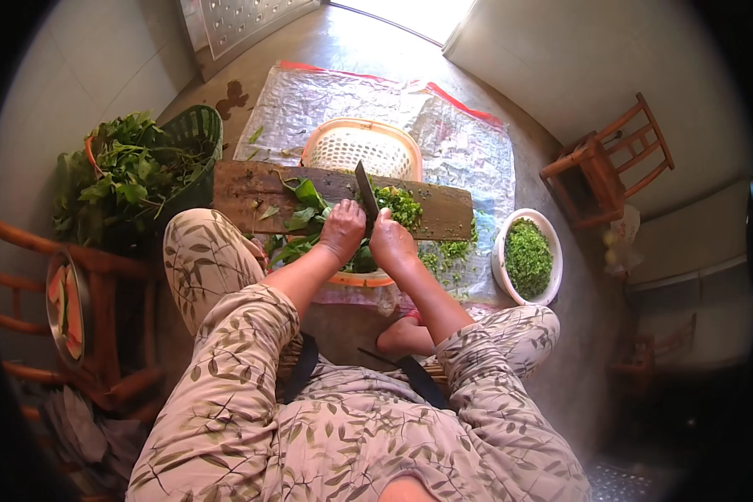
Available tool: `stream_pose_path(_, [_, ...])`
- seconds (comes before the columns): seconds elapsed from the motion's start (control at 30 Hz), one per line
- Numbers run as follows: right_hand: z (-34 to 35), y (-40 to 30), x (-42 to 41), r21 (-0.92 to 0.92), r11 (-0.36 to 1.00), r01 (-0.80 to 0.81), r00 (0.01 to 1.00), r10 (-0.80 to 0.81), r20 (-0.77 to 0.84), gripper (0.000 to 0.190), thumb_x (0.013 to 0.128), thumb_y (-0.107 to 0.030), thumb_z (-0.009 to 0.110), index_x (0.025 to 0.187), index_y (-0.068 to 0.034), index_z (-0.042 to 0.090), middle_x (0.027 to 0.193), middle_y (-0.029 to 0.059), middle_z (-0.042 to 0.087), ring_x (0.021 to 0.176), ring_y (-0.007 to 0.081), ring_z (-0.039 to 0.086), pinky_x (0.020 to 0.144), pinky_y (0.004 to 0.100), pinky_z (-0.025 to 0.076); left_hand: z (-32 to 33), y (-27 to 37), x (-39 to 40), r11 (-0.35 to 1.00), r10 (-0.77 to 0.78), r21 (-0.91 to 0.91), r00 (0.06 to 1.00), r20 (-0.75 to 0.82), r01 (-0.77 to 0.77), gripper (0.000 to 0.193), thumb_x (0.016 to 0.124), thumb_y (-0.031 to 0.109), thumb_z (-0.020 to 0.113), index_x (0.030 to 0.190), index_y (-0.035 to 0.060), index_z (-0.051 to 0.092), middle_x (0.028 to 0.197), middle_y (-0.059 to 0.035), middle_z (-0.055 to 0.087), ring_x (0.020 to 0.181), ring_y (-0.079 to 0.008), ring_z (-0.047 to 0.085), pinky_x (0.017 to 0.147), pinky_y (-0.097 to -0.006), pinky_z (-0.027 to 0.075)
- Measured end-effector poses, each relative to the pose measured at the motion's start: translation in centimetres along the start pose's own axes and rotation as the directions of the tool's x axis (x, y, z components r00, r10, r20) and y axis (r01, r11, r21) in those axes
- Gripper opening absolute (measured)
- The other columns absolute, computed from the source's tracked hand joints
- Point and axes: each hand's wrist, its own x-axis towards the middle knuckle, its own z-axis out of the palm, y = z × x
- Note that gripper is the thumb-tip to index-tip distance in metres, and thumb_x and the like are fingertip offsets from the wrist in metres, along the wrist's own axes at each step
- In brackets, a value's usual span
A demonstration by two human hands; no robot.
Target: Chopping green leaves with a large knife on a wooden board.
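Note:
A long wooden board [445,210] lies across an orange-rimmed plastic basket [361,147] in front of me. With fingers bent, my left hand [344,229] presses a bunch of leafy greens [304,204] against the board. A knife [366,191] is in my right hand [390,241], its dark blade upright close beside the left fingers. Finely chopped greens [400,207] are heaped on the board just right of the blade. More leaves hang below the board's near edge, and the handle is hidden in my fist.
A white bucket [499,263] of chopped greens [528,257] stands at the right. On the left are a green basket [204,135] of leafy stems and a wooden chair [103,314] bearing a metal bowl [56,314]. Plastic sheeting [470,157] covers the floor; another wooden chair [593,172] is at right.

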Motion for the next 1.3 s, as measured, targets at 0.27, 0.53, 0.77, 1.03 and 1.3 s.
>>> stream_pose_path(0.27, [0.6,3.0,-0.5,0.213,0.973,0.085,0.988,-0.055,-0.142,0.018,0.086,-0.011,0.047,0.095,0.004,0.043,0.071,0.029,0.061,0.072,0.0441,0.063,0.065,0.0512,0.05,0.9,-0.2,-0.4,1.0,-0.028,0.007,0.998,-0.053,0.028,0.027,0.077,0.009,0.051,0.1,-0.0028,0.058,0.094,-0.0139,0.056,0.095,-0.026,0.052,0.085,-0.0313,0.045])
stream_pose_path(0.53, [-2.6,1.5,-4.1,0.064,0.994,0.085,0.996,-0.086,0.024,0.015,0.082,-0.003,0.042,0.094,0.005,0.043,0.07,0.0294,0.061,0.069,0.0432,0.063,0.064,0.0505,0.051,0.4,-0.1,0.1,0.998,-0.043,0.036,0.998,0.051,0.041,0.016,0.076,0.009,0.052,0.086,-0.0001,0.06,0.089,-0.0133,0.057,0.091,-0.0257,0.053,0.079,-0.0312,0.048])
stream_pose_path(0.77, [-1.1,0.0,-2.0,0.016,1.0,0.026,0.998,-0.027,0.065,0.016,0.084,-0.005,0.041,0.095,0.006,0.043,0.076,0.0282,0.063,0.075,0.0406,0.065,0.067,0.0464,0.053,0.3,0.2,0.2,0.999,-0.022,0.038,0.999,-0.043,0.024,0.015,0.074,0.009,0.053,0.086,0.0007,0.058,0.111,-0.0166,0.055,0.096,-0.0276,0.053,0.08,-0.0346,0.048])
stream_pose_path(1.03, [0.7,1.8,1.0,0.277,0.961,-0.006,0.994,0.036,-0.105,0.021,0.079,-0.003,0.046,0.098,0.006,0.044,0.077,0.0311,0.061,0.072,0.0447,0.062,0.065,0.0499,0.051,-0.6,0.1,0.7,0.998,-0.007,-0.055,1.0,0.019,0.008,0.014,0.076,0.01,0.053,0.089,0.0056,0.056,0.113,-0.0149,0.056,0.099,-0.0286,0.053,0.081,-0.0384,0.045])
stream_pose_path(1.3, [-2.3,1.8,-2.1,0.148,0.987,0.068,0.995,-0.056,-0.082,0.02,0.082,-0.006,0.047,0.1,0.004,0.044,0.076,0.0278,0.063,0.074,0.0426,0.063,0.068,0.0505,0.05,0.3,-0.5,0.4,0.979,-0.166,-0.122,0.986,-0.012,0.163,0.015,0.074,0.008,0.057,0.088,0.0066,0.055,0.084,-0.01,0.054,0.087,-0.0277,0.053,0.077,-0.0381,0.046])
